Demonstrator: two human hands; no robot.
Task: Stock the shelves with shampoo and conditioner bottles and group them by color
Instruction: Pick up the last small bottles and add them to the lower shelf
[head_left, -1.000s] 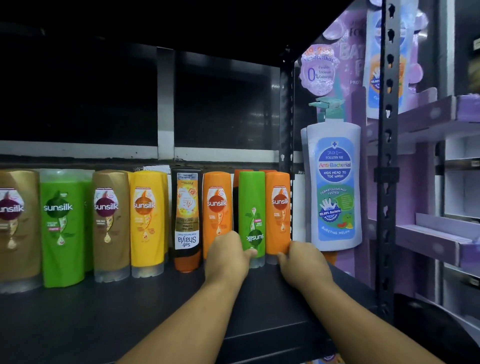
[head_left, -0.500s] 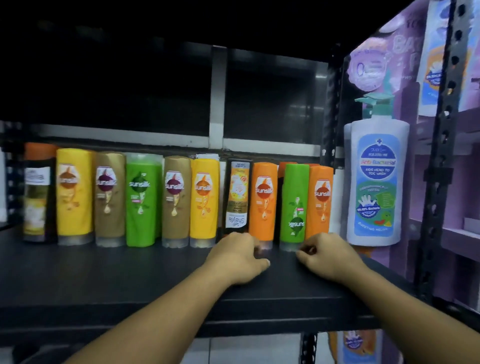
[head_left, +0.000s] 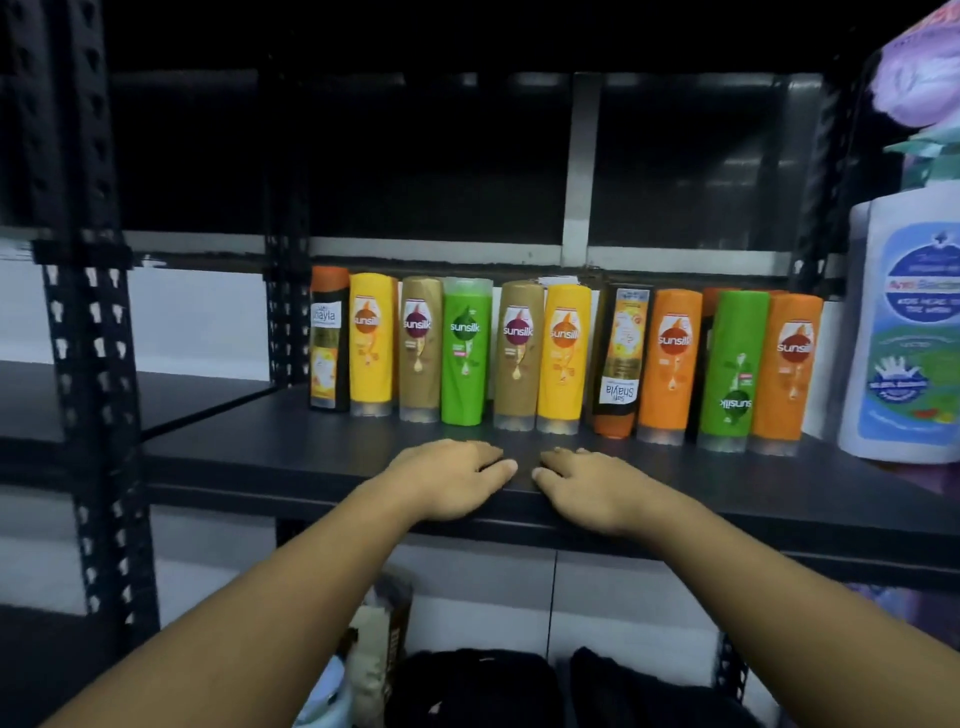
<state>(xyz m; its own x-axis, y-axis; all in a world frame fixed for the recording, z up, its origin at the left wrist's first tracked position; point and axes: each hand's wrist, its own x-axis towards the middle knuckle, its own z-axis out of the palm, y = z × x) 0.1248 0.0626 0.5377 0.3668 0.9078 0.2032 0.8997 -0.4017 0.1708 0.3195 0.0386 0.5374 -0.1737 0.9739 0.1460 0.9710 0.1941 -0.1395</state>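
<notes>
Step judged: regrouping by colour. The row of bottles (head_left: 561, 358) stands just beyond the fingertips, colours mixed. The green bottle (head_left: 466, 353), straight ahead of the left hand (head_left: 447, 478), belongs beside the second green bottle (head_left: 733, 364), well to the right of the right hand (head_left: 587, 486). Advise lifting one bottle clear by its middle rather than dragging it past its neighbours. Both hands lie flat on the shelf (head_left: 260, 447), close together but apart, fingers relaxed, holding nothing.

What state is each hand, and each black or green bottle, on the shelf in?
left hand, open, resting on the shelf
right hand, open, resting on the shelf
left black bottle, standing, label upright
middle black bottle, upside down, slightly tilted
left green bottle, standing, label upright
right green bottle, standing, label upside down
</notes>
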